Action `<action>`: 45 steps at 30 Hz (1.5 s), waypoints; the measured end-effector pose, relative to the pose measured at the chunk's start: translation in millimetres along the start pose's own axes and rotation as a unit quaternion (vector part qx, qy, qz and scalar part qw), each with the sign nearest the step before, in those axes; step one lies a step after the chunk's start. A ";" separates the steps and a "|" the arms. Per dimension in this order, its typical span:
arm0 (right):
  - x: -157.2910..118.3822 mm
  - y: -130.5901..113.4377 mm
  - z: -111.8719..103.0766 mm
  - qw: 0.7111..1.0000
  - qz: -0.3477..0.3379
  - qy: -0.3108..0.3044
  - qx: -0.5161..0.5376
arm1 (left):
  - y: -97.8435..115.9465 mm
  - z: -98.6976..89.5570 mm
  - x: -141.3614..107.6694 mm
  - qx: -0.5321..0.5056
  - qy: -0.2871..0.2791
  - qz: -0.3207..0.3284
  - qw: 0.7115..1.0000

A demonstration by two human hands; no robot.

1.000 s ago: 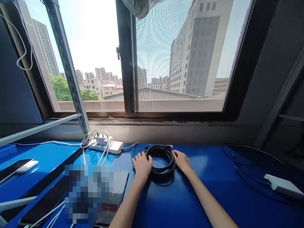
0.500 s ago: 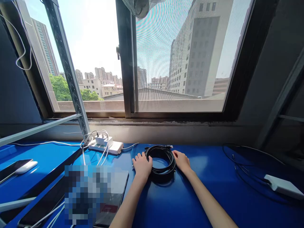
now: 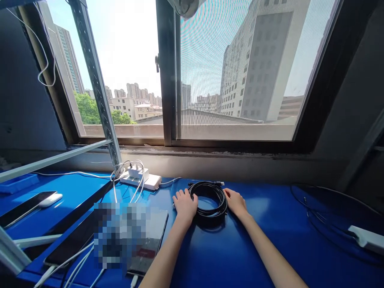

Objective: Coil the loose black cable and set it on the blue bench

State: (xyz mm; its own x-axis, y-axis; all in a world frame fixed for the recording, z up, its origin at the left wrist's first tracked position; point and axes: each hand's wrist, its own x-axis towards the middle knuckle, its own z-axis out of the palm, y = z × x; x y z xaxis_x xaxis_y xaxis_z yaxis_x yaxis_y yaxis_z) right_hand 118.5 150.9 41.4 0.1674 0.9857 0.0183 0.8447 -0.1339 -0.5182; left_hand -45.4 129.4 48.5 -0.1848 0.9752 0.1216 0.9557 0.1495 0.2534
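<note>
A coil of black cable (image 3: 222,208) lies on the blue tabletop, with a metal-tipped connector at its far side. My left hand (image 3: 185,206) rests against the coil's left edge, fingers spread and thumb touching the loops. A small part of a connector shows beside its outer fingers. On the opposite side, my right hand (image 3: 237,203) has its fingers curled together at the coil's right edge. Its fingertips are partly hidden, so how firmly they grip the cable cannot be seen.
A white power strip (image 3: 154,183) with plugged-in chargers sits by the wall. Left of my forearm lie a dark tablet (image 3: 160,224), phones and white cables. A metal rack post (image 3: 96,80) rises at left. A white adapter (image 3: 367,238) with black cable lies right.
The whole view has shifted slightly, so the scene appears farther right. Both hands keep their places beside the coil, which stays on the table.
</note>
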 end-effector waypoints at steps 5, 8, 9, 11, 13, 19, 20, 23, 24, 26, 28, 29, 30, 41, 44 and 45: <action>-0.8 -1.8 -0.4 1.000 0.005 -0.002 -0.002 | -0.4 -0.6 0.0 -0.003 0.001 0.003 1.000; -1.1 -2.2 -0.9 1.000 0.008 -0.003 -0.006 | -0.7 -0.7 -0.7 -0.008 0.001 0.003 1.000; -1.0 -2.0 -0.9 1.000 0.008 -0.003 -0.007 | -0.7 -0.7 -0.8 -0.010 0.002 0.002 1.000; -0.3 -0.9 -0.3 1.000 0.008 -0.003 -0.009 | -0.7 -0.5 -0.9 -0.014 0.004 -0.002 1.000; 1.2 1.2 1.2 1.000 0.006 -0.002 -0.011 | -0.5 -0.1 -0.8 -0.017 0.005 -0.006 1.000; 10.9 12.9 10.9 1.000 -0.006 0.008 -0.019 | 1.5 2.7 -0.3 -0.028 0.013 -0.011 0.999; 13.2 15.3 13.0 1.000 -0.009 0.012 -0.021 | 1.8 3.2 -0.4 -0.030 0.016 -0.011 0.999; 20.0 22.4 19.9 0.999 -0.014 0.022 -0.028 | 2.3 3.9 -0.7 -0.039 0.032 -0.005 0.999; 22.1 24.6 22.0 0.999 -0.015 0.025 -0.031 | 2.5 3.7 -0.9 -0.043 0.041 0.000 0.998; 25.8 28.6 25.7 0.999 -0.019 0.031 -0.035 | 3.4 2.8 -1.5 -0.053 0.059 0.017 0.997; 28.7 31.9 28.2 0.998 -0.027 0.035 -0.037 | 5.7 1.7 -3.0 -0.070 0.075 0.045 0.994; 29.9 33.3 29.1 0.998 -0.031 0.036 -0.037 | 7.6 1.4 -4.4 -0.080 0.081 0.063 0.991; 31.0 34.5 29.7 0.998 -0.034 0.038 -0.038 | 10.1 1.3 -6.2 -0.092 0.086 0.083 0.989; 36.9 37.1 35.4 0.998 -0.028 0.052 -0.035 | 32.8 13.4 -26.1 -0.229 0.095 0.266 0.931; 35.8 36.5 34.4 0.998 -0.034 0.051 -0.033 | 29.0 11.8 -21.7 -0.283 0.110 0.253 0.919; 35.2 36.1 33.8 0.998 -0.037 0.049 -0.033 | 27.2 10.4 -19.7 -0.304 0.116 0.241 0.914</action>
State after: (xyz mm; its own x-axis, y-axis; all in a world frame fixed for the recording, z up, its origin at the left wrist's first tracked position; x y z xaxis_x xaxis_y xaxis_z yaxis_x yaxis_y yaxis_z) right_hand 137.7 184.3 -5.6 0.1501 0.9789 0.1388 0.8875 -0.0715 -0.4552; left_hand -13.4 116.0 43.0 0.1123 0.8326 0.5424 0.6479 -0.4752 0.5953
